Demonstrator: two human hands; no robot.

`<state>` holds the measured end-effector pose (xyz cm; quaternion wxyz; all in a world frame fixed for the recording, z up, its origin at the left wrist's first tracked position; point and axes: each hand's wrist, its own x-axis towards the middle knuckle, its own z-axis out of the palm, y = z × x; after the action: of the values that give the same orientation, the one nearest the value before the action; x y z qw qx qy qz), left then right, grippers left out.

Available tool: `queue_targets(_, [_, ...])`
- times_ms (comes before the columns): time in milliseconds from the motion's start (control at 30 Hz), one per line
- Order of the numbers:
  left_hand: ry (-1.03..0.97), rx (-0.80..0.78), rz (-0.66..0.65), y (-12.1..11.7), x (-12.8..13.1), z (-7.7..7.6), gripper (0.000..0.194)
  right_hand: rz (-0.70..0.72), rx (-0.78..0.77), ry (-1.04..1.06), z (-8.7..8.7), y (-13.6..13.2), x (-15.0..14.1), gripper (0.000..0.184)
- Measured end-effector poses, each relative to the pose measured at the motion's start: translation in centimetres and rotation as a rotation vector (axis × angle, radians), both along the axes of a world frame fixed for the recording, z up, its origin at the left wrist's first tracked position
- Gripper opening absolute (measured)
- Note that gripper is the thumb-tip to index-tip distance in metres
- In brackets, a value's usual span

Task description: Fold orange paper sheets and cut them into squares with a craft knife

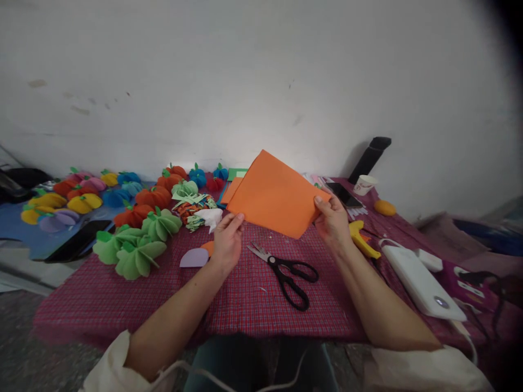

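An orange sheet of paper is held up at a tilt above the table, with both my hands on it. My left hand pinches its lower left corner, and my right hand grips the right corner between thumb and fingers. Below the sheet lie black-handled scissors, blades slightly parted and pointing to the upper left. Beside my left wrist rests a lilac rounded paper piece, with an orange piece partly hidden behind it.
Several paper pumpkins crowd the left side, near a dark phone. Paper scraps lie behind my left hand. On the right are a banana, a white power bank, a paper cup and an orange fruit.
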<state>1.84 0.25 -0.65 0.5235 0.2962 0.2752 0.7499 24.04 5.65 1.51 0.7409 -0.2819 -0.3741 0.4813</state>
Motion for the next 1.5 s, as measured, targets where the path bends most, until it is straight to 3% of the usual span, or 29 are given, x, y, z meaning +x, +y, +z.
queue_targets(167, [0.086, 0.023, -0.007, 0.3, -0.6, 0.5, 0.014, -0.016, -0.002, -0.021, 0.0, 0.1, 0.0, 0.045])
queue_targets(400, [0.068, -0.064, -0.137, -0.2, 0.1, 0.7, 0.026, 0.002, -0.039, -0.04, -0.1, -0.3, -0.3, 0.045])
queue_targets(600, [0.144, -0.119, -0.069, 0.2, -0.2, 0.0, 0.031, -0.001, -0.025, -0.053, -0.3, 0.0, -0.1, 0.042])
queue_targets(900, [0.073, 0.024, 0.012, 0.2, -0.2, 0.3, 0.029, -0.019, -0.008, -0.026, 0.3, 0.0, 0.3, 0.044])
queue_targets(1033, [0.137, 0.044, -0.133, 0.1, -1.3, 1.4, 0.04, -0.028, 0.061, -0.103, 0.9, 0.0, 1.3, 0.045])
queue_targets(1133, [0.266, 0.04, -0.18, -0.1, -2.0, 1.8, 0.037, -0.006, 0.086, -0.218, 1.0, -0.3, 1.5, 0.045])
queue_targets(1333, [0.468, -0.033, -0.02, -0.3, -2.1, 1.3, 0.026, 0.07, 0.103, -0.356, 1.1, -1.5, 0.4, 0.046])
queue_targets(1500, [0.579, 0.033, 0.075, -0.4, -1.9, 1.7, 0.02, 0.062, 0.088, -0.333, 1.3, -1.8, 0.2, 0.048])
